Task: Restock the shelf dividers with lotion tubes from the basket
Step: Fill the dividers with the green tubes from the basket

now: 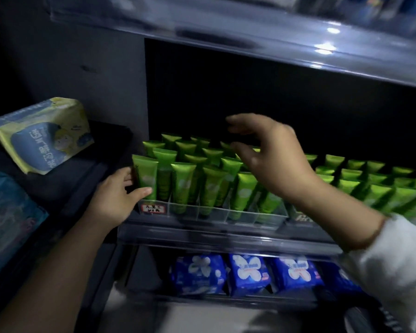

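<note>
Several green lotion tubes (185, 179) stand upright in rows inside a clear plastic divider tray (238, 216) on the middle shelf. My left hand (117, 195) rests against the tray's left end, its thumb lying across the front of the leftmost tube (145, 176) and its fingers beside it. My right hand (271, 159) hovers over the middle rows with fingers spread and relaxed, holding nothing. More green tubes (380, 186) fill a second tray to the right. The basket is out of view.
A dark shelf board (250, 46) hangs close above the tubes. Blue wrapped packs (247, 275) lie on the shelf below. On the left sit a yellow and blue wipes pack (43, 133) and a light blue pack (7, 217).
</note>
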Demonstrator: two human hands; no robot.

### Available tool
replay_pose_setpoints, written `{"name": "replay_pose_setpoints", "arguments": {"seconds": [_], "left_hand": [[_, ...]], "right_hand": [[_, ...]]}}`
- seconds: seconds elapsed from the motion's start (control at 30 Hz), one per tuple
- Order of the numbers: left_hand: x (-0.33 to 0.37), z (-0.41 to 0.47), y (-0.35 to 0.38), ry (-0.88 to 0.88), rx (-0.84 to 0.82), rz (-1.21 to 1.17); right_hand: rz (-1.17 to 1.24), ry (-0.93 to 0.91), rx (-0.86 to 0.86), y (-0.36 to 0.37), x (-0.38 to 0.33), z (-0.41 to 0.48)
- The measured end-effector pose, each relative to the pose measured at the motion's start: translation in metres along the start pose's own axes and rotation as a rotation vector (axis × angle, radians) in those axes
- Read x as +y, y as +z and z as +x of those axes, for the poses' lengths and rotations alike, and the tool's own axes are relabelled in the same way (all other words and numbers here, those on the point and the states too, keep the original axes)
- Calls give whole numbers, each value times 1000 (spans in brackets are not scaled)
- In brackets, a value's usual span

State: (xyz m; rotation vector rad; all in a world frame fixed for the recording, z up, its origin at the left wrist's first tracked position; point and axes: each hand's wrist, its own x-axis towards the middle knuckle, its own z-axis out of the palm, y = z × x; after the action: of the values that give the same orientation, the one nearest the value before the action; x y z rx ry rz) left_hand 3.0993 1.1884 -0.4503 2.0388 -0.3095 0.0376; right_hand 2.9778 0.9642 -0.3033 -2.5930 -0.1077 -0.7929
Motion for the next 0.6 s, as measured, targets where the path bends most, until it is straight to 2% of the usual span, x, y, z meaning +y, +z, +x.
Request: {"name": "replay_pose_setpoints", "arguments": {"seconds": [0.13, 0.27, 0.4, 0.6], "left_hand": [[1, -11, 7, 13, 95, 17], [0, -21, 10, -28, 108, 27], [-2, -30, 14, -76, 79, 34], [-7, -31, 19, -123, 40, 18]], "right_hand": [[85, 121, 59, -8, 31, -56], [223, 442, 33, 9, 64, -103], [359, 740, 100, 29, 88, -125], [370, 837, 155, 45, 101, -130]]}}
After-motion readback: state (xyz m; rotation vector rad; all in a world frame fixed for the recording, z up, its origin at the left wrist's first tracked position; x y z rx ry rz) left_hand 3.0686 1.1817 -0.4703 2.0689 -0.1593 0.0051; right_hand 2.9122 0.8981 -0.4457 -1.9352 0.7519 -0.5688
